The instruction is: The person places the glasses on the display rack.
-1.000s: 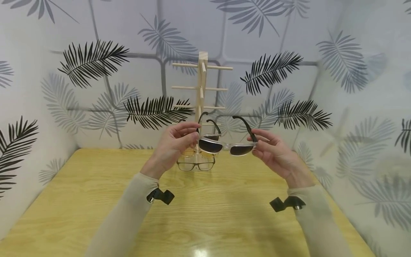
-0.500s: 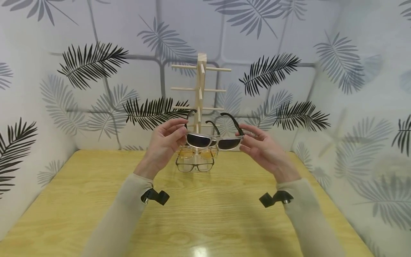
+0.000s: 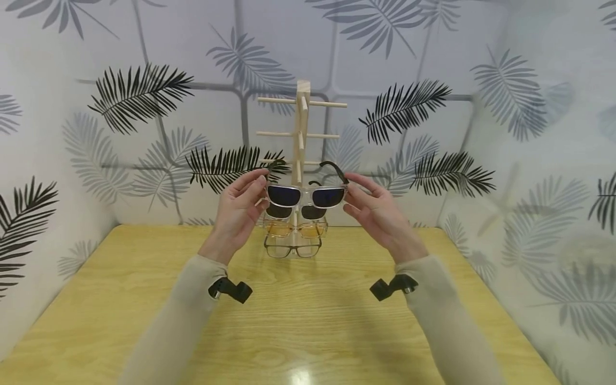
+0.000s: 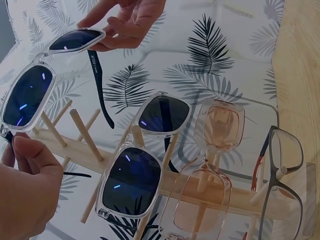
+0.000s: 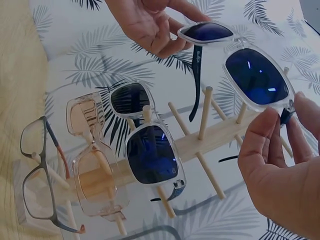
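Observation:
My left hand (image 3: 239, 211) and right hand (image 3: 380, 214) hold a pair of sunglasses (image 3: 329, 197) between them, each pinching one side near the hinge. The frame is clear, the lenses dark blue, and the black temples are unfolded, pointing at the stand. Behind them rises a wooden glasses stand (image 3: 302, 115) with several pegs. Hung on its lower pegs are another pair of clear-framed sunglasses (image 5: 152, 154), a pair of glasses with pale orange lenses (image 5: 95, 172) and dark-rimmed eyeglasses (image 5: 38, 192). In the left wrist view, the held sunglasses are apart from the hung ones.
The stand is at the back of a yellow wood-grain table (image 3: 298, 321). Leaf-patterned white sheeting (image 3: 394, 48) closes in the back and both sides. Bare upper pegs (image 3: 327, 104) stick out to the left and right. A black band (image 3: 231, 289) sits on each wrist.
Both hands have carried the sunglasses left and slightly up, from right of the stand to in front of it. The frame has levelled, and the hands are closer to the post.

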Available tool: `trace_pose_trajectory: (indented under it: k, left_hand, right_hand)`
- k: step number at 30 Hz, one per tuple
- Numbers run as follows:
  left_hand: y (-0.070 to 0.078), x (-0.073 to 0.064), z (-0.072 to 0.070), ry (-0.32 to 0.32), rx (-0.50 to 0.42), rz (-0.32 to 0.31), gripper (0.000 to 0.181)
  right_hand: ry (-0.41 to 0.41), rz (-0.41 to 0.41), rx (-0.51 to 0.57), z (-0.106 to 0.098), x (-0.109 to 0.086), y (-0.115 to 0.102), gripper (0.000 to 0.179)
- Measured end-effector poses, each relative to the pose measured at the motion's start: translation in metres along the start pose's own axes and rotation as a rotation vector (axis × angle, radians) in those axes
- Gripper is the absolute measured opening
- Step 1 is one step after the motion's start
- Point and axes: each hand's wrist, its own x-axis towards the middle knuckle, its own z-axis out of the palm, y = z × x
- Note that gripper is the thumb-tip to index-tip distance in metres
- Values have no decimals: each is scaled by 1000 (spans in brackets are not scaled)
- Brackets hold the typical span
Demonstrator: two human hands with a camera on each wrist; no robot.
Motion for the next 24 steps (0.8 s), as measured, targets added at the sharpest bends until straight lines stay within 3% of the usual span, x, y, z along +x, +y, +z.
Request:
trace_pose_trajectory:
  k: [5,9,24]
  left_hand:
    - [0,4,4,86,19,3,13]
    - [1,7,4,135,44,-4,13]
    - [-3,24,-6,194,141,0,42]
  right_hand:
    - [55,-34,8,5,9,5,30]
    - [105,-50,12,9,16,7,25]
    - [157,-58,35,10,37,17,23]
